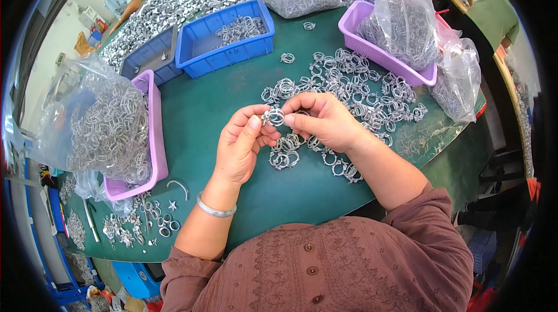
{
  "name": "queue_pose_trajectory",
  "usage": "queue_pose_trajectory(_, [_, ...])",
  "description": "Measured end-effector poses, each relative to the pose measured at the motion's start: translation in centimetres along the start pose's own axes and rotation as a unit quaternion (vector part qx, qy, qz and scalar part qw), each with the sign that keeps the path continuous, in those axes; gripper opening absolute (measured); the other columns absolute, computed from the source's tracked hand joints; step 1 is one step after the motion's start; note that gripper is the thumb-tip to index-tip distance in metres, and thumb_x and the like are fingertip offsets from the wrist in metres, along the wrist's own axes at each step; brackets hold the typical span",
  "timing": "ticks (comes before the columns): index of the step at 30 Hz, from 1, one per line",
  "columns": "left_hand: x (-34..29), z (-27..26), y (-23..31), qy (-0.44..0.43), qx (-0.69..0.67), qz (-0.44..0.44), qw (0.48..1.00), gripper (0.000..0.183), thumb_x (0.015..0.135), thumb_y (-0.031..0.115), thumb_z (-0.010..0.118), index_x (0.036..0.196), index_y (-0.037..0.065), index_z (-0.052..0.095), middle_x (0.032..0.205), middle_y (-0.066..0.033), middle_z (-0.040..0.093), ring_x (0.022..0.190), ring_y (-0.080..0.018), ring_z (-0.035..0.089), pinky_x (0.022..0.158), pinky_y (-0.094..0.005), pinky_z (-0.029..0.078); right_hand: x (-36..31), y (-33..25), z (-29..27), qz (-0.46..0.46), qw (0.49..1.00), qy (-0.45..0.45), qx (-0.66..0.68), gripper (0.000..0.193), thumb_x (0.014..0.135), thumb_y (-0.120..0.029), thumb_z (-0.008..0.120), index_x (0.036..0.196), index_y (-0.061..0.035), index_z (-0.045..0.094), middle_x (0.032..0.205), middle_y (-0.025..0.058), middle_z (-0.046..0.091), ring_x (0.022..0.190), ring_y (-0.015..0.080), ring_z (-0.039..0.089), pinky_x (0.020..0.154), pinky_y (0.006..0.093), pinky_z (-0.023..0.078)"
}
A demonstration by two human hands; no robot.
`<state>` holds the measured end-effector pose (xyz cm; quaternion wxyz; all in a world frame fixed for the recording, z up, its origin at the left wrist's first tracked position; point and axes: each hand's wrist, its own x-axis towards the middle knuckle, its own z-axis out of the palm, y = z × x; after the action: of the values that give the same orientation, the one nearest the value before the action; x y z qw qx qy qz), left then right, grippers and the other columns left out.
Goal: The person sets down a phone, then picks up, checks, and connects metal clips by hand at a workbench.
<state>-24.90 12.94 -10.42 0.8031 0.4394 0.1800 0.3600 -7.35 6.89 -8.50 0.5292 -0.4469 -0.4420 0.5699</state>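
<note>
Between my two hands, over the middle of the table, is a silver metal ring (pixel 274 117) that looks like joined bands. My left hand (pixel 239 142) pinches it from one side with thumb and fingertips. My right hand (pixel 326 119) grips its other side with thumb and forefinger. Some of the ring is hidden by the fingers, so I cannot tell whether it is a single piece. Behind and below my right hand spreads a loose pile of similar silver rings (pixel 349 88). A few more rings (pixel 285 158) lie just under my hands.
Purple baskets stand at left (pixel 158 143) and right (pixel 388 63), each with a plastic bag of rings. A blue bin (pixel 232 52) and grey bin (pixel 148 56) sit behind, before a metal heap (pixel 174 13). Loose parts (pixel 125 229) lie front left. Two people are beyond the table.
</note>
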Motion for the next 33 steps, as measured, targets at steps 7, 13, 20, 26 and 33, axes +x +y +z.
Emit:
queue_pose_trajectory(7, [0.2, 0.3, -0.1, 0.018, 0.067, 0.029, 0.997, 0.03, 0.085, 0.012, 0.051, 0.113, 0.002, 0.045, 0.089, -0.0065, 0.058, 0.078, -0.0138, 0.057, 0.069, -0.0259, 0.048, 0.0, 0.2, 0.2, -0.088, 0.991, 0.021, -0.103, 0.013, 0.078, -0.007, 0.06, 0.089, -0.0009, 0.061, 0.079, -0.0004, 0.055, 0.067, 0.0046, 0.048, 0.06, 0.0188, 0.041])
queue_pose_trajectory(13, [0.1, 0.0, -0.5, 0.005, 0.055, 0.029, 0.998, 0.033, 0.083, 0.007, 0.053, 0.115, 0.001, 0.046, 0.098, -0.0076, 0.057, 0.085, -0.0142, 0.056, 0.077, -0.0265, 0.047, 0.3, 0.7, 0.2, -0.146, 0.982, 0.032, -0.111, 0.013, 0.077, -0.005, 0.059, 0.09, -0.0009, 0.06, 0.08, 0.0006, 0.055, 0.068, 0.0049, 0.048, 0.061, 0.0194, 0.041])
queue_pose_trajectory(20, [0.2, -0.3, -0.6, -0.037, 0.035, 0.061, 0.997, 0.032, 0.081, 0.0, 0.055, 0.112, -0.001, 0.049, 0.1, -0.0084, 0.057, 0.093, -0.0143, 0.055, 0.082, -0.027, 0.046, 0.2, 0.6, 0.4, -0.133, 0.986, 0.037, -0.09, 0.02, 0.078, -0.004, 0.059, 0.097, 0.0003, 0.057, 0.08, 0.0005, 0.055, 0.067, 0.0046, 0.048, 0.06, 0.0185, 0.041])
queue_pose_trajectory(26, [0.3, -0.4, -0.6, -0.031, 0.005, 0.059, 0.998, 0.029, 0.08, -0.002, 0.054, 0.109, 0.0, 0.05, 0.1, -0.0082, 0.057, 0.093, -0.0156, 0.055, 0.082, -0.0282, 0.046, 0.3, -0.3, 0.1, -0.021, 0.999, 0.034, -0.03, 0.024, 0.08, -0.007, 0.057, 0.102, 0.001, 0.054, 0.078, 0.0014, 0.055, 0.066, 0.0053, 0.048, 0.059, 0.019, 0.042])
queue_pose_trajectory(33, [0.4, -0.7, -0.1, 0.011, -0.109, -0.004, 0.994, 0.026, 0.082, 0.0, 0.046, 0.108, 0.001, 0.047, 0.111, -0.015, 0.052, 0.1, -0.0247, 0.054, 0.082, -0.0328, 0.047, 0.1, 0.1, -0.4, -0.04, 0.994, -0.008, 0.101, 0.037, 0.077, 0.003, 0.05, 0.114, 0.0011, 0.043, 0.108, 0.0102, 0.05, 0.089, 0.0153, 0.054, 0.075, 0.0273, 0.046])
